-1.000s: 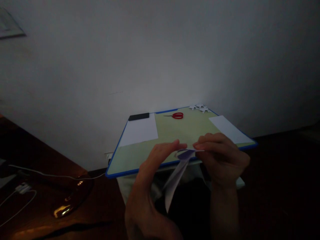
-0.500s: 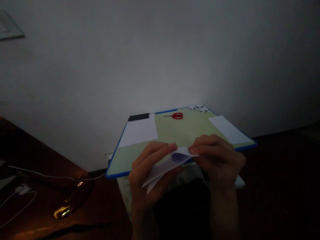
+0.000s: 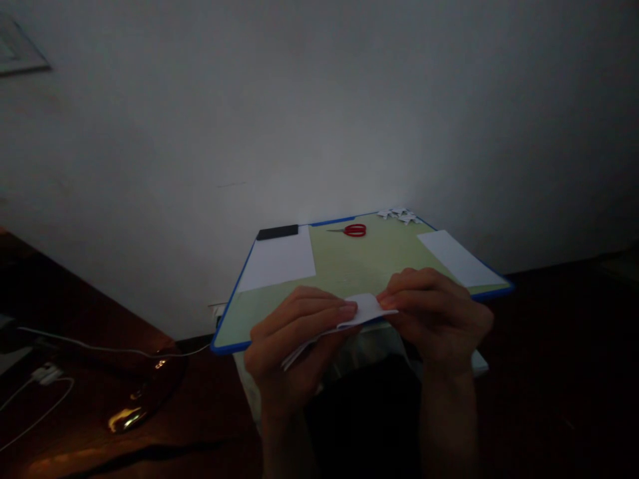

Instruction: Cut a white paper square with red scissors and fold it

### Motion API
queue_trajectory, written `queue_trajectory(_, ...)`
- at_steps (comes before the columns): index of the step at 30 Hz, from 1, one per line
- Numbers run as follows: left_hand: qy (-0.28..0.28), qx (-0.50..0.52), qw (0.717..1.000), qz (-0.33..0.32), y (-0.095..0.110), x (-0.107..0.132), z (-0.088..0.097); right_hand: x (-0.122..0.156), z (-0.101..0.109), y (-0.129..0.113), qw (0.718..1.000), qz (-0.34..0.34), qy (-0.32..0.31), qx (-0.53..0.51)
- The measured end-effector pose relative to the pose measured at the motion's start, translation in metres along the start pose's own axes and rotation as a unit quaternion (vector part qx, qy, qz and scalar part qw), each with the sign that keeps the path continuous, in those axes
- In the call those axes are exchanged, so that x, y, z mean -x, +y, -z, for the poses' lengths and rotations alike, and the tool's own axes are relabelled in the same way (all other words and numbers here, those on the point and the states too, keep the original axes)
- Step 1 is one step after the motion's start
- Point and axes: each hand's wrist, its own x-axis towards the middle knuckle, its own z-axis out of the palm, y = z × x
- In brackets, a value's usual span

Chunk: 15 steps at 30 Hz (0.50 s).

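Between my two hands, above the table's near edge, is a folded piece of white paper (image 3: pixel 367 307). My left hand (image 3: pixel 299 336) pinches its left part, fingers on top and thumb underneath, covering much of it. At the paper's right end, my right hand (image 3: pixel 434 313) grips the edge between thumb and fingertips. The fold lies pressed nearly flat. Beyond the hands, red-handled scissors (image 3: pixel 354 230) rest on the light green tabletop (image 3: pixel 349 263), blades pointing left.
White sheets lie at the left (image 3: pixel 279 261) and right (image 3: pixel 462 259) of the table. A dark flat object (image 3: pixel 277 232) sits on the left sheet's far edge. Several small folded paper pieces (image 3: pixel 399 215) lie at the far right corner. A wall stands behind; a white cable (image 3: pixel 100 348) runs at left.
The paper's rounded open loop has been pressed down flat. My left fingers have moved over the paper and closed on it; my right hand has barely moved.
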Motion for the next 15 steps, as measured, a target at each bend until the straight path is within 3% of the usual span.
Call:
queue_trajectory(6, 0.020, 0.007, 1.000, -0.012, 0.0017, -0.0010, -0.0016, -0.0012, -0.0010, -0.0004, 1.000, 0.011, 0.011, 0.008)
queue_trajectory(15, -0.013, 0.010, 1.000, -0.001, 0.0060, -0.0015, 0.0040, -0.0023, 0.0037, -0.0015, 1.000, 0.014, -0.010, -0.002)
